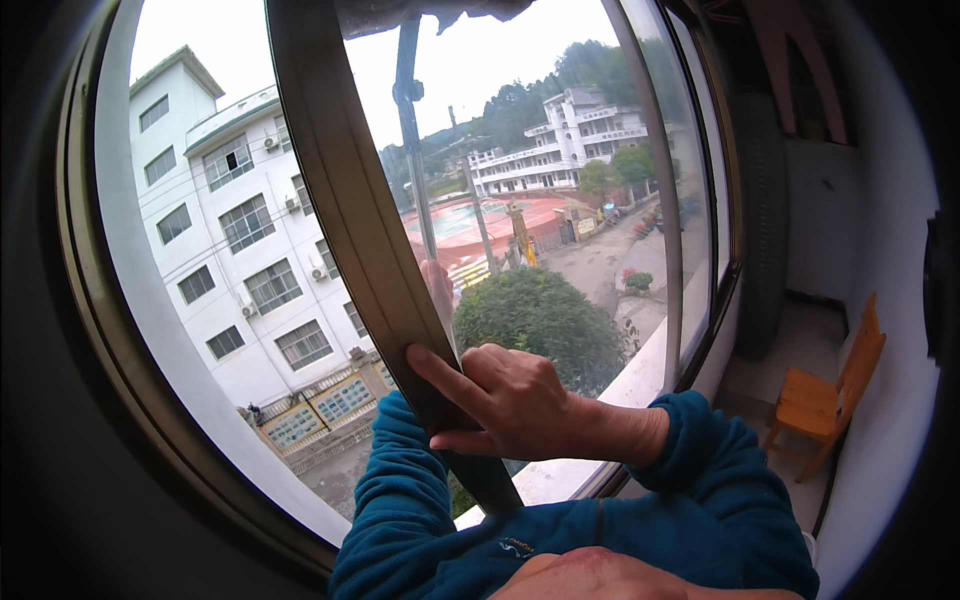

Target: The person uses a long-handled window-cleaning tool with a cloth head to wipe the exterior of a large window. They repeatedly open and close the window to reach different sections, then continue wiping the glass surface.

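Observation:
My right hand (517, 401) grips the brown metal stile (375, 225) of a sliding window sash, its index finger stretched across the front and its thumb lower down. My left sleeve (405, 465) passes behind that stile, through the open gap on the left. Beyond the glass, part of my left hand (437, 289) shows around the lower end of a metal pole (424, 217); the stile hides the rest of it. The pole rises along the outside of the pane (525, 247) to a blue section (407, 82). A wet-looking grey cloth or pad (442, 16) is at the top.
A pale sill (637, 360) runs under the window, and the brown outer frame (82, 247) curves along the left. Inside at right stand a wooden chair (817, 401) and a white wall (892, 420). Outdoors are a white building (247, 247), a tree (540, 322) and a road.

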The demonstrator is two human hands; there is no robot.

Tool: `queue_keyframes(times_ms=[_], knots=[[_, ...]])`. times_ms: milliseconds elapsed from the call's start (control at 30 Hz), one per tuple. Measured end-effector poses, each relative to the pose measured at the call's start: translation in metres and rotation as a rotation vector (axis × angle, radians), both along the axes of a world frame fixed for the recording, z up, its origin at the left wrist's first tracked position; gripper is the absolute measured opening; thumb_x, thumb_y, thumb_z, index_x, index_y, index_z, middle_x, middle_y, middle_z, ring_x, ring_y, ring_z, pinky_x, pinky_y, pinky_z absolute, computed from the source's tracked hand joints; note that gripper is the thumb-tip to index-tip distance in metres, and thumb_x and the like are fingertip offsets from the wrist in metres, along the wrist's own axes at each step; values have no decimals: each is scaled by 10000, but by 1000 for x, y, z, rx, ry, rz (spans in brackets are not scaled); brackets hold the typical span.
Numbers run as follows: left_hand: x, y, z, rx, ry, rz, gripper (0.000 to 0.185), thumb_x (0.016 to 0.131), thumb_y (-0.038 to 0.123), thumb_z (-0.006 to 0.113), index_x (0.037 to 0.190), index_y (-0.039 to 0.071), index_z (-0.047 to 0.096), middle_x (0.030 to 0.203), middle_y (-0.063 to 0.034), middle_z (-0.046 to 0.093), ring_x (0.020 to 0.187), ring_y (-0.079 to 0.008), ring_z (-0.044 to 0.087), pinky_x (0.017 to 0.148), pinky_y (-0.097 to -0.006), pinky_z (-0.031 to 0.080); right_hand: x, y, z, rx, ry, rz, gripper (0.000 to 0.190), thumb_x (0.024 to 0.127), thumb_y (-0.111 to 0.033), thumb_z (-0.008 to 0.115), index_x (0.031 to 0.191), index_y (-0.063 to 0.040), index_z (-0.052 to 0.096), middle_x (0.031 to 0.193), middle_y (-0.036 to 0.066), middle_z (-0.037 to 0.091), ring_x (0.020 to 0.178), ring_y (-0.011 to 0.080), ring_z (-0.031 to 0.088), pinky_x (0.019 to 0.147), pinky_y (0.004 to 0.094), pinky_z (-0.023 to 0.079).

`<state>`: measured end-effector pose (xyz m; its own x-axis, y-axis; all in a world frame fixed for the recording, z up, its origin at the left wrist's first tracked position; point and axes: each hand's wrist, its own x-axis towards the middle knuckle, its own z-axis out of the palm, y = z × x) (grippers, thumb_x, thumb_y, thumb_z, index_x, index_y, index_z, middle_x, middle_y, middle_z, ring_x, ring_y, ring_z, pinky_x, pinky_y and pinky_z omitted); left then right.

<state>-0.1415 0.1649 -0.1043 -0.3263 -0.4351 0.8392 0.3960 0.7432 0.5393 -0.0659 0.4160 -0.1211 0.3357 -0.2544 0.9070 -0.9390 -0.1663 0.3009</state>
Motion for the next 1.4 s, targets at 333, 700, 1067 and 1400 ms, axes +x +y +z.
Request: queue_keyframes(times_ms=[333,700,1067,1400], knots=[[-18,-25,-28,74,-33,-154,481,1038,387,381,757,30,537,539,-34,471,500,-149,486,496,-326,392,6,-2,0,-47,35,-48,849,938,-665,395,1459,5,376,716,66,495,574,145,506,486,293,453],[-89,17,200,-278,275,187,489,1032,345,377,814,-45,576,669,-206,607,622,-360,623,613,-470,470,15,-8,-3,-102,-20,-51,818,966,-665,275,1477,-33,369,671,54,457,531,116,454,454,280,422],[-162,27,114,-308,342,98,387,1027,294,417,854,-23,554,667,-236,583,644,-434,592,589,-500,419,35,-3,-4,-59,-81,-161,756,978,-552,409,1510,-30,282,750,82,467,583,137,472,462,294,413],[-86,18,-130,261,-108,-427,342,1027,279,469,785,38,474,553,-36,448,486,-115,435,456,-320,351,44,-2,-3,-71,-127,-73,832,880,-391,640,1513,-12,256,827,117,504,648,190,515,523,332,460]])
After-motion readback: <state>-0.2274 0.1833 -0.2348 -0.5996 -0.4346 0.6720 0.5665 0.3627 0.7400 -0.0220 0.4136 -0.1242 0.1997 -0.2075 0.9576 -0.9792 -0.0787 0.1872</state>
